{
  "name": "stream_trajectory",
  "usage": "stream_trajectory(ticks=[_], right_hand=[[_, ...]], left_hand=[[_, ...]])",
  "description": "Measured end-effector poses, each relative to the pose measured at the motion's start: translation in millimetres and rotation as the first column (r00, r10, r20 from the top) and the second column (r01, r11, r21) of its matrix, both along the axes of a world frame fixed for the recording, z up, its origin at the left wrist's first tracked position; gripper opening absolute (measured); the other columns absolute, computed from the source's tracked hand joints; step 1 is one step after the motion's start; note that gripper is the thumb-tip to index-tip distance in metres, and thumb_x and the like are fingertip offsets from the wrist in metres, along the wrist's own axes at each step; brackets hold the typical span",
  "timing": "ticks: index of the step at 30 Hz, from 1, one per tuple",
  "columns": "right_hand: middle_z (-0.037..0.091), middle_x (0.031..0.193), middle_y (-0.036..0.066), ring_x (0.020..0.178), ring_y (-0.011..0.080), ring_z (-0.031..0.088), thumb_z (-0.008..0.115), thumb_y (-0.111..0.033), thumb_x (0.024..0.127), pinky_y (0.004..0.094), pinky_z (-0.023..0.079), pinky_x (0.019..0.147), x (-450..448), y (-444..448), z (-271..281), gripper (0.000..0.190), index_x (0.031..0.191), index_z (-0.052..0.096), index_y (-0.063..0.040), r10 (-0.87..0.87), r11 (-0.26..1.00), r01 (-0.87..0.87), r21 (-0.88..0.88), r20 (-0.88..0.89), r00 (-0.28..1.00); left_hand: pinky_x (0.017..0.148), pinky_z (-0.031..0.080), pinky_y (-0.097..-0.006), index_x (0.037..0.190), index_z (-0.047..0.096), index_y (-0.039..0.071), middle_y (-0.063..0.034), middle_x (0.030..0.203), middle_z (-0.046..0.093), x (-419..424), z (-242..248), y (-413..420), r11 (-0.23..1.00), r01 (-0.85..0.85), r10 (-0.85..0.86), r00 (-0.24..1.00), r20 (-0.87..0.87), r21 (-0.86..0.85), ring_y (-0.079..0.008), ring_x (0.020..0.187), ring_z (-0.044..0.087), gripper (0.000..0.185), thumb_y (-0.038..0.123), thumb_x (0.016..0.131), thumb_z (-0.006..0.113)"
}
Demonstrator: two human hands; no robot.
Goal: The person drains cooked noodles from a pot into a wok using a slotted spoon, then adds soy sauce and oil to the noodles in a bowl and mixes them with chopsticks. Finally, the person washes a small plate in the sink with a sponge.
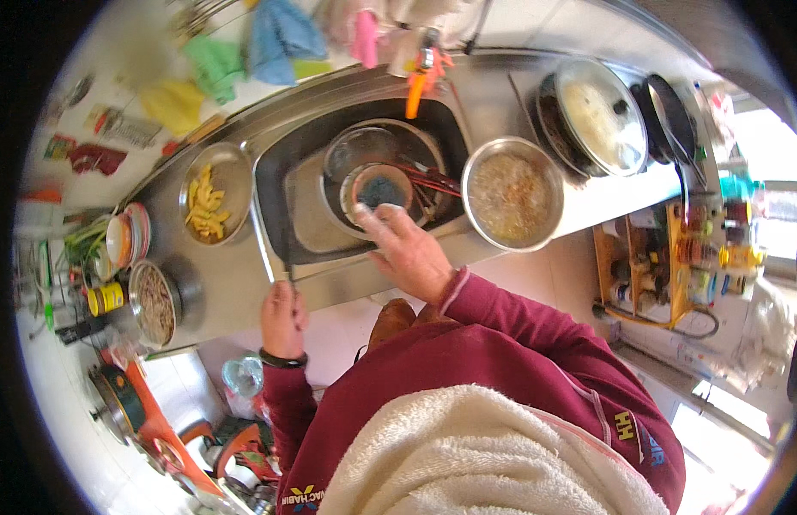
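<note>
My left hand [283,320] is closed around the lower end of a long, thin dark utensil [287,225], whose kind I cannot tell, at the left rim of the steel sink [318,254]. My right hand [411,254] hovers over or touches the near edge of a small bowl [351,193] in the sink; its fingers are apart and nothing shows in them. Inside that bowl lies a dark scouring pad [380,191]. Around it are a larger metal basin [437,151], a clear round lid or bowl [363,151] and red chopsticks [430,178].
Right of the sink stand a steel bowl of cloudy liquid [514,193] and a glass-lidded pan [598,119]. Leftward are a steel bowl of yellow pieces [208,203], stacked plates [135,232] and a bowl of shredded food [155,304]. Orange-handled scissors [416,93] hang above the sink.
</note>
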State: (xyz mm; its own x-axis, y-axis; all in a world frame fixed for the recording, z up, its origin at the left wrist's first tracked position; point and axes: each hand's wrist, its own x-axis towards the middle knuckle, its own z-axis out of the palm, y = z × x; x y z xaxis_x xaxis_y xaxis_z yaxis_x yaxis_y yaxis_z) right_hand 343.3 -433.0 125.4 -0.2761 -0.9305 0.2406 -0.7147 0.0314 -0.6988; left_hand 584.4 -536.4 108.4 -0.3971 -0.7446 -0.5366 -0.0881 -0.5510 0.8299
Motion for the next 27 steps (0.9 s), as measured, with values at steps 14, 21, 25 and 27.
stream_trajectory(ticks=[14, 21, 25, 27], right_hand=[[0.048, 0.093, 0.014, 0.082, 0.0310, 0.054, 0.059, -0.001, 0.071, 0.0374, 0.049, 0.069, -124, 116, -6, 0.016, 0.087, 0.058, -0.004, -0.278, 0.946, 0.293, -0.137, 0.116, 0.954], [0.057, 0.093, 0.009, 0.081, 0.0129, 0.058, 0.044, -0.014, 0.099, 0.0253, 0.048, 0.067, -173, 204, -16, 0.025, 0.103, 0.061, 0.004, -0.556, 0.767, 0.641, 0.034, 0.535, 0.636], [0.063, 0.091, 0.009, 0.079, 0.0131, 0.061, 0.046, -0.015, 0.100, 0.0262, 0.052, 0.072, -178, 225, -41, 0.026, 0.109, 0.060, 0.005, -0.689, 0.635, 0.761, 0.129, 0.539, 0.484], [0.064, 0.090, 0.009, 0.080, 0.0126, 0.062, 0.049, -0.010, 0.098, 0.0255, 0.053, 0.072, -183, 222, -58, 0.022, 0.107, 0.062, 0.005, -0.651, 0.625, 0.773, 0.107, 0.617, 0.442]], left_hand=[[0.050, 0.042, -0.0204, 0.089, 0.055, 0.002, -0.0024, 0.073, 0.054, -208, 35, 117, 0.602, 0.793, -0.794, 0.583, -0.174, -0.090, -0.0080, 0.058, 0.051, 0.034, 0.031, 0.103, 0.042], [0.049, 0.046, -0.0235, 0.123, 0.046, 0.002, -0.0034, 0.074, 0.058, -240, -51, 109, 0.834, 0.533, -0.502, 0.841, 0.200, -0.144, -0.0087, 0.056, 0.054, 0.034, 0.024, 0.098, 0.053], [0.052, 0.050, -0.0253, 0.141, 0.024, 0.002, -0.0065, 0.079, 0.060, -251, -91, 117, 0.827, 0.549, -0.517, 0.828, 0.217, -0.121, -0.0118, 0.061, 0.059, 0.057, 0.018, 0.096, 0.055], [0.053, 0.052, -0.0258, 0.145, 0.017, 0.003, -0.0077, 0.081, 0.061, -260, -105, 124, 0.819, 0.564, -0.534, 0.818, 0.215, -0.111, -0.0131, 0.064, 0.061, 0.064, 0.016, 0.095, 0.055]])
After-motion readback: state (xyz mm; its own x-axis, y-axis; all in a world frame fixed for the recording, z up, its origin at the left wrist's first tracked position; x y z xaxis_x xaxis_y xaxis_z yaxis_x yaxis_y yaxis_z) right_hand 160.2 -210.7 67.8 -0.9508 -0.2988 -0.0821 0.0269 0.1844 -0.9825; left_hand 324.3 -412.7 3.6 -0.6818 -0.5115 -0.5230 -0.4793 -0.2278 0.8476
